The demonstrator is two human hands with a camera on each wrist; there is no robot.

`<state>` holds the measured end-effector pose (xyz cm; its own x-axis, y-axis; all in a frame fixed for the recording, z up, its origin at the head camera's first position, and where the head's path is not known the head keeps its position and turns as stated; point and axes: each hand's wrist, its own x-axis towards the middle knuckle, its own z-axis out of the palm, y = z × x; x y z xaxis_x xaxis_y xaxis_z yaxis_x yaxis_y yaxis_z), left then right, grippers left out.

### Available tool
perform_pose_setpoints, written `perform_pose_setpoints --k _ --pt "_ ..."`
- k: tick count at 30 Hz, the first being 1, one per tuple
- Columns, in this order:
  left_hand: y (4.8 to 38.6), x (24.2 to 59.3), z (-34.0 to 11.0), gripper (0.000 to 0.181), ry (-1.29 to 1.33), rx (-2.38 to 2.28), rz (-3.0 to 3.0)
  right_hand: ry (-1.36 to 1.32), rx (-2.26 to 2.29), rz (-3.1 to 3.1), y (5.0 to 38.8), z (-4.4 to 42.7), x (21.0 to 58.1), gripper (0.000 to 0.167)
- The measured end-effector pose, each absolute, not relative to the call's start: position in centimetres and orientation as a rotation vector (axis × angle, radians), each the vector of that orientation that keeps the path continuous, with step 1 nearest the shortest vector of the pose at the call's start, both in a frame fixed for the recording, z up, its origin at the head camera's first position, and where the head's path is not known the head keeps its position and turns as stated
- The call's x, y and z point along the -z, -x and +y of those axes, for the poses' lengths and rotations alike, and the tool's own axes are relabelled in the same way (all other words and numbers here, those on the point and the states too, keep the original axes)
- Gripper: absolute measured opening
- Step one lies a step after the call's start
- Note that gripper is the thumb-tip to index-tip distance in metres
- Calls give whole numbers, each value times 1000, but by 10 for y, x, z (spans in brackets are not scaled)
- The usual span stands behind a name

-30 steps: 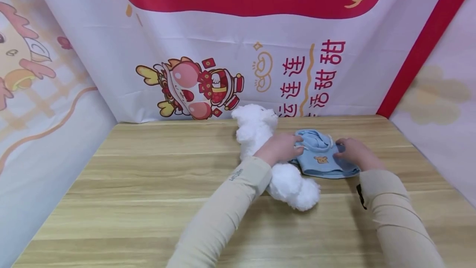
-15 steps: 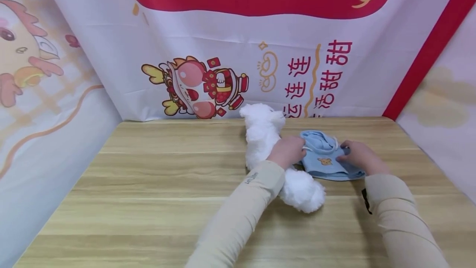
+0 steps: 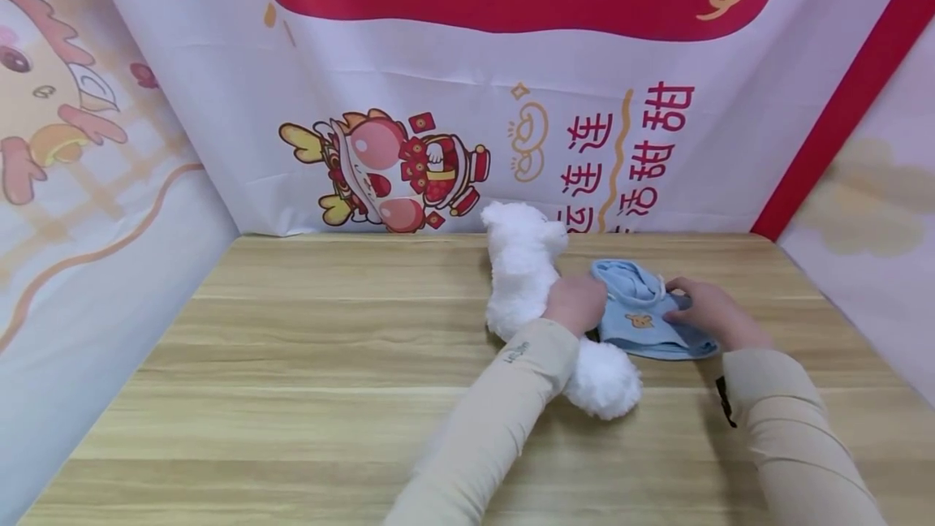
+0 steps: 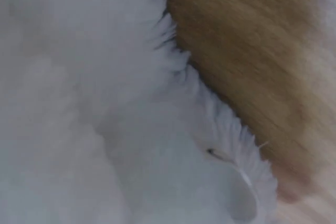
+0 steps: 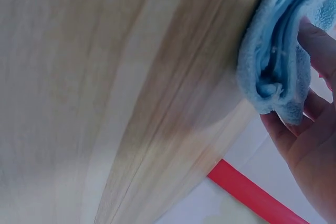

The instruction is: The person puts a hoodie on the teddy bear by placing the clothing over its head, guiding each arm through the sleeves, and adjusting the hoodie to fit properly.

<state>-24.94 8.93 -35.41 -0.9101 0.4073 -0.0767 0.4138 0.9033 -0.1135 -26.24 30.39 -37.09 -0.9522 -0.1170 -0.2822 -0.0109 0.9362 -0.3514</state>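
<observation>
A small light-blue fabric hoodie with a tan animal print lies flat on the wood-grained table, between the two hands, hood pointing away from the person and hem nearer. The right hand pinches its right side, thumb above and fingers beneath. The left hand reaches across the long, white, fluffy plush toy to the hoodie's left edge; whether it grips cannot be told. The toy slants alongside, on the hoodie's left, its near end angled rightward

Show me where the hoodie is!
In the head view, the blue hoodie lies right of the white plush, between the left hand and the right hand.
</observation>
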Motion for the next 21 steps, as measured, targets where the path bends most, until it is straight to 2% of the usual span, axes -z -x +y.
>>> perform_pose_setpoints --k 10,18,21 --pt "249 359 91 30 -720 426 2978 283 465 2864 266 307 376 30" --pt "246 357 91 30 -727 482 2941 269 496 2828 265 306 375 29" --pt "247 358 92 35 -722 468 2941 256 519 2820 264 306 375 29"
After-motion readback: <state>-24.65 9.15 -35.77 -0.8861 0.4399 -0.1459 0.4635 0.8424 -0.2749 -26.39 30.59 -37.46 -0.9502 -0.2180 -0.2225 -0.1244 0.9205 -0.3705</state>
